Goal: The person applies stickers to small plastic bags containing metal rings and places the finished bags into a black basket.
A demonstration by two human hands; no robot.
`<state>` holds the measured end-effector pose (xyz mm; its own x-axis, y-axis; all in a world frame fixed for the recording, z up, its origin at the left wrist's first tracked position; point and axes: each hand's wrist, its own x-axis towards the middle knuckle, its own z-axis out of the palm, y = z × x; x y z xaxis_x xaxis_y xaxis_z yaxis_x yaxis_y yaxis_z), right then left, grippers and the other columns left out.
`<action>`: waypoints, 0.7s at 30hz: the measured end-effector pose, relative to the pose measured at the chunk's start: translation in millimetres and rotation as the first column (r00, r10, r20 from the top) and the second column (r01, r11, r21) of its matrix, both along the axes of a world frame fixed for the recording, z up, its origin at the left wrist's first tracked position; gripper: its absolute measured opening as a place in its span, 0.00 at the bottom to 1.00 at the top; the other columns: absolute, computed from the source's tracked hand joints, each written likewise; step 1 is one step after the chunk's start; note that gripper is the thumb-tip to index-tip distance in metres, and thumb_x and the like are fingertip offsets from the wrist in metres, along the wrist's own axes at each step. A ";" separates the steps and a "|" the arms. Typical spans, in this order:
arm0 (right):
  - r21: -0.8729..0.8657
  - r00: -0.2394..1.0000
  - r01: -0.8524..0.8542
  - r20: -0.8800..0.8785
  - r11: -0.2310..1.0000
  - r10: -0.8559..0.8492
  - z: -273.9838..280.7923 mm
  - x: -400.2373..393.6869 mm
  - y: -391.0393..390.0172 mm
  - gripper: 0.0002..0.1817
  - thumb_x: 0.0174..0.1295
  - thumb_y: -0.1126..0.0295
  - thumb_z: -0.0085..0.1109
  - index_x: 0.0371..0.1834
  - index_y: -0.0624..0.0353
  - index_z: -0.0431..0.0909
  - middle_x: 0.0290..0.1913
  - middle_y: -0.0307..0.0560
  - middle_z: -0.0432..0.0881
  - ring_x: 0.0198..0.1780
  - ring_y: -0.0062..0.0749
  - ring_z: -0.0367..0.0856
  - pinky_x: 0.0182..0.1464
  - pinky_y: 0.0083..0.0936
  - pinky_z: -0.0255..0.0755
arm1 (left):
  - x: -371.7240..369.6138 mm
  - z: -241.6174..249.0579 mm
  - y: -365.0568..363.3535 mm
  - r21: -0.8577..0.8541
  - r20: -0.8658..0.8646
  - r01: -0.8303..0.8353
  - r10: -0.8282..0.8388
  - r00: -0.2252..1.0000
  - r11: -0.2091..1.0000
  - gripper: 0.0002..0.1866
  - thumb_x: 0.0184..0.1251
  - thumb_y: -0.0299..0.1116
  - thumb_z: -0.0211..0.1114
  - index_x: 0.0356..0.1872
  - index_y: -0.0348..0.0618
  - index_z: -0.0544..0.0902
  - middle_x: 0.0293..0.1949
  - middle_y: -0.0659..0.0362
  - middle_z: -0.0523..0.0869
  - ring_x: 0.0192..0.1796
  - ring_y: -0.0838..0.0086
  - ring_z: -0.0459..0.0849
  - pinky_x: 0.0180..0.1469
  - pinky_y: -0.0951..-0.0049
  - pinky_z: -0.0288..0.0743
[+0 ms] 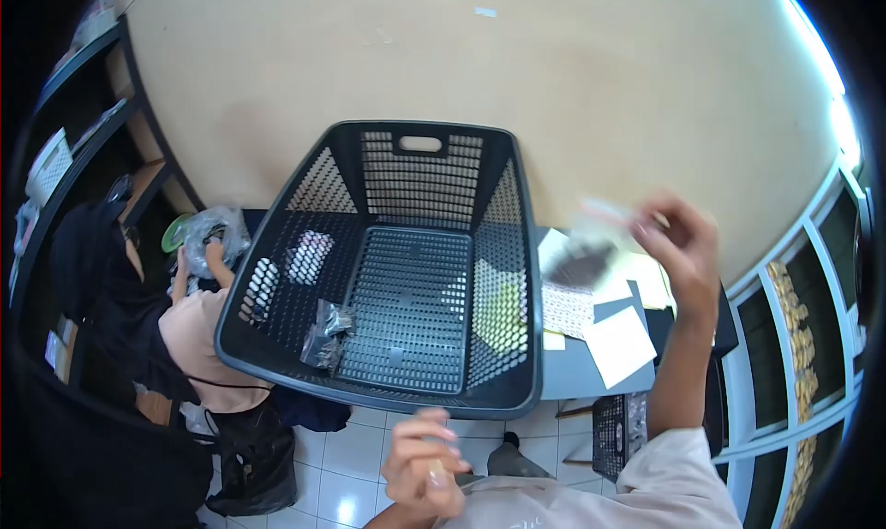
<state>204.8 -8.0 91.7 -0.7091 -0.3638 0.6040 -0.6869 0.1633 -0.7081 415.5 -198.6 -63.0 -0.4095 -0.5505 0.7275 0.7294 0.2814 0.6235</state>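
Observation:
My right hand (683,248) is raised to the right of a large black plastic basket (397,400). Its thumb and fingers pinch the top of a small clear plastic bag (583,257) with dark contents, which hangs blurred over the papers. My left hand (426,460) is in front of the basket's near rim, fingers loosely curled and apart, with nothing seen in it. Inside the basket, another small clear bag with dark contents (325,335) lies at the near left of the slatted floor.
Yellow and white papers (620,344) lie on the table right of the basket. At left, another person (208,335) handles a clear plastic bag (221,234). Shelves (134,114) stand at left, and a rack (775,409) at right. A smaller black basket (609,437) is below the table.

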 end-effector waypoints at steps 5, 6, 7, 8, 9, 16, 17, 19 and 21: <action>-0.048 0.924 0.087 0.378 0.995 -0.062 -53.8 84.5 105.1 0.04 0.57 0.80 0.60 0.33 0.69 0.77 0.35 0.48 0.81 0.37 0.26 0.80 0.44 0.22 0.74 | -13.2 11.3 56.9 -0.207 0.197 0.399 -0.361 0.912 0.893 0.16 0.61 0.33 0.68 0.47 0.35 0.79 0.45 0.50 0.79 0.54 0.54 0.79 0.58 0.56 0.76; -0.048 0.923 0.065 0.384 0.997 -0.042 -67.0 95.5 120.0 0.03 0.57 0.81 0.59 0.33 0.69 0.77 0.35 0.49 0.82 0.37 0.27 0.81 0.44 0.22 0.74 | -21.9 15.3 75.0 -0.206 0.264 0.429 -0.372 0.890 0.879 0.25 0.58 0.32 0.72 0.56 0.34 0.76 0.53 0.48 0.78 0.58 0.54 0.78 0.61 0.57 0.75; -0.049 0.920 0.045 0.392 0.998 -0.022 -81.1 105.9 132.9 0.02 0.58 0.83 0.58 0.34 0.69 0.77 0.36 0.50 0.82 0.38 0.27 0.81 0.44 0.22 0.74 | -28.5 15.9 90.9 -0.213 0.261 0.450 -0.394 0.881 0.867 0.25 0.58 0.32 0.72 0.56 0.34 0.76 0.53 0.48 0.78 0.58 0.54 0.78 0.61 0.57 0.75; -0.133 0.889 0.100 0.457 0.986 -0.029 -91.9 118.1 140.4 0.03 0.58 0.84 0.58 0.34 0.69 0.77 0.36 0.50 0.82 0.38 0.27 0.82 0.44 0.21 0.75 | -34.9 12.4 107.2 -0.177 0.388 0.524 -0.430 0.815 0.833 0.32 0.57 0.34 0.74 0.61 0.34 0.72 0.58 0.47 0.75 0.60 0.57 0.77 0.62 0.60 0.73; -0.210 0.853 0.158 0.521 0.965 -0.026 -101.6 128.8 146.6 0.03 0.58 0.86 0.57 0.34 0.69 0.77 0.36 0.49 0.82 0.39 0.27 0.82 0.44 0.21 0.75 | -41.0 9.2 125.4 -0.129 0.508 0.587 -0.455 0.731 0.799 0.39 0.56 0.36 0.76 0.66 0.34 0.67 0.63 0.46 0.71 0.62 0.60 0.75 0.64 0.63 0.72; -0.313 0.775 0.313 0.630 0.897 -0.050 -155.4 163.0 225.6 0.05 0.62 0.84 0.59 0.39 0.68 0.77 0.37 0.43 0.82 0.38 0.20 0.81 0.43 0.17 0.74 | -59.6 -30.0 230.4 0.108 0.518 0.741 -0.674 0.527 0.663 0.02 0.65 0.20 0.64 0.33 0.31 0.84 0.34 0.54 0.85 0.35 0.74 0.82 0.37 0.77 0.75; -0.330 0.771 0.322 0.636 0.887 -0.043 -160.4 165.9 237.7 0.05 0.62 0.84 0.59 0.39 0.68 0.77 0.37 0.44 0.82 0.38 0.21 0.81 0.42 0.17 0.74 | -59.7 -35.8 242.7 0.139 0.506 0.745 -0.693 0.513 0.653 0.02 0.65 0.20 0.64 0.34 0.31 0.84 0.34 0.55 0.84 0.34 0.75 0.82 0.36 0.77 0.74; -0.347 0.745 0.368 0.665 0.863 -0.050 -175.6 173.1 260.1 0.03 0.63 0.83 0.59 0.39 0.68 0.78 0.35 0.44 0.83 0.38 0.21 0.81 0.42 0.17 0.75 | -56.8 -48.0 265.3 0.122 0.502 0.763 -0.703 0.505 0.635 0.03 0.65 0.19 0.63 0.34 0.30 0.84 0.33 0.55 0.83 0.33 0.78 0.80 0.34 0.79 0.72; -0.310 0.691 0.433 0.717 0.847 -0.091 -188.5 180.2 279.2 0.02 0.64 0.81 0.59 0.38 0.68 0.79 0.33 0.44 0.83 0.37 0.21 0.81 0.41 0.17 0.75 | -52.9 -56.9 284.0 0.182 0.519 0.764 -0.720 0.460 0.619 0.03 0.66 0.19 0.63 0.33 0.30 0.83 0.33 0.56 0.83 0.34 0.78 0.80 0.34 0.79 0.72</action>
<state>385.0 271.2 -96.8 -0.9971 0.0732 -0.0192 0.0064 -0.1706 -0.9853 362.7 85.4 -119.9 -0.9380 0.1821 0.2949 0.2686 -0.1558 0.9506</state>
